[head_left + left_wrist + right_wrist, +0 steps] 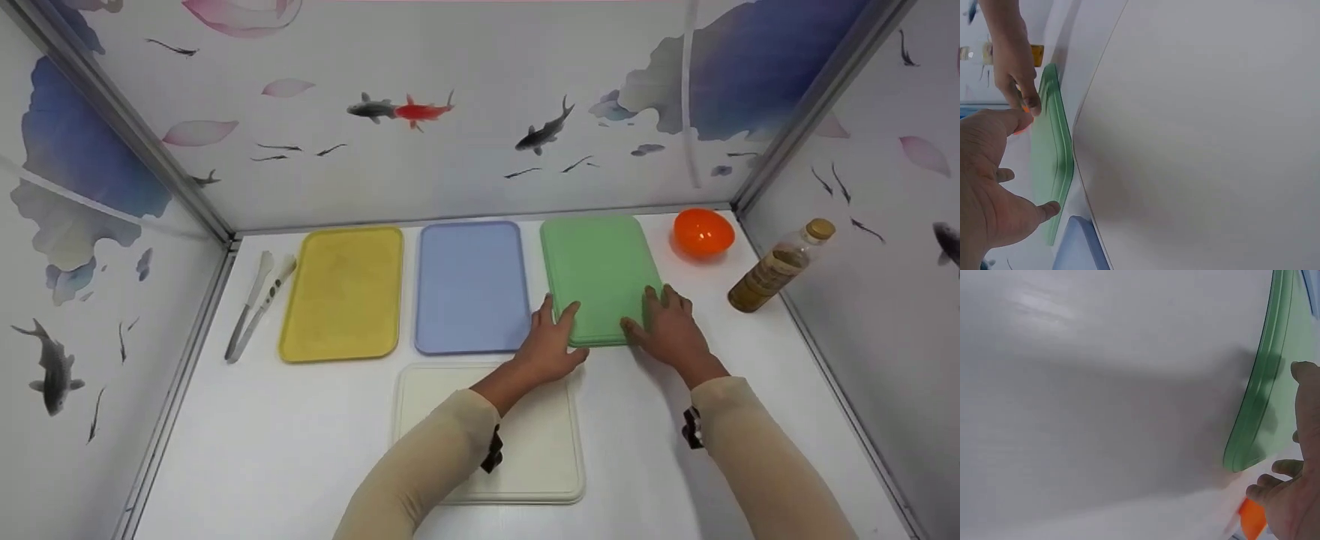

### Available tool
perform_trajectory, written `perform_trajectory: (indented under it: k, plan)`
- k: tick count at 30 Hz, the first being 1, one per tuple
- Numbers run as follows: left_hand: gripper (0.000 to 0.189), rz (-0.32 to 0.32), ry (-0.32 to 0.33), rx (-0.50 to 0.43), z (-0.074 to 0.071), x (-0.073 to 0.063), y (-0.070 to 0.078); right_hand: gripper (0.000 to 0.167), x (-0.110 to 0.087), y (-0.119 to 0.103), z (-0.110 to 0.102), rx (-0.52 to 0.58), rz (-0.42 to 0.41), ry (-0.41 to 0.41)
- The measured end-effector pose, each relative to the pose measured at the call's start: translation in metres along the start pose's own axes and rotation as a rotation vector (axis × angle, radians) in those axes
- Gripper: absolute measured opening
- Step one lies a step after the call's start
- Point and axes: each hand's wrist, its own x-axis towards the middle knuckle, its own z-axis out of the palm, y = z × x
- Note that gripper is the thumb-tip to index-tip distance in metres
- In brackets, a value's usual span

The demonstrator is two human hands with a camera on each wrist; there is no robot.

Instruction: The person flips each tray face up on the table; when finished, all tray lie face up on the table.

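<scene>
A green chopping board (596, 262) lies flat at the back right of the table. My left hand (550, 347) is at its near left corner, fingers spread and the thumb off to the near side. At the near right corner is my right hand (671, 330), with its thumb over the board and its fingers along the right edge. The left wrist view shows the left fingers (1050, 209) spread beside the green board's rim. In the right wrist view, the right thumb (1306, 374) overlaps the board's top, and the other fingers reach past its corner.
A white chopping board (525, 457) lies in front, partly under my left forearm. Further left are a blue board (472, 289), a yellow board (345, 296) and tongs (259, 307). An orange bowl (703, 234) and an oil bottle (776, 274) stand right of the green board.
</scene>
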Motion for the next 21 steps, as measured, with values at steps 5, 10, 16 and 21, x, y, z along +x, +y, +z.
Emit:
perform_trajectory:
  k: [5, 10, 16, 21]
  plan:
    - [0.085, -0.010, -0.015, -0.030, -0.013, -0.004, 0.016, 0.098, -0.001, 0.008, -0.001, 0.032, 0.039, -0.056]
    - [0.081, -0.053, -0.080, -0.056, -0.043, -0.022, 0.047, 0.100, 0.001, 0.010, -0.003, 0.048, 0.071, -0.095]
    - [0.089, -0.131, -0.084, -0.113, -0.048, -0.026, 0.062, 0.101, -0.001, 0.014, -0.005, 0.098, 0.098, -0.124]
    - [0.094, -0.151, -0.065, -0.170, -0.046, -0.023, 0.061, 0.100, -0.005, 0.017, -0.008, 0.141, 0.088, -0.107]
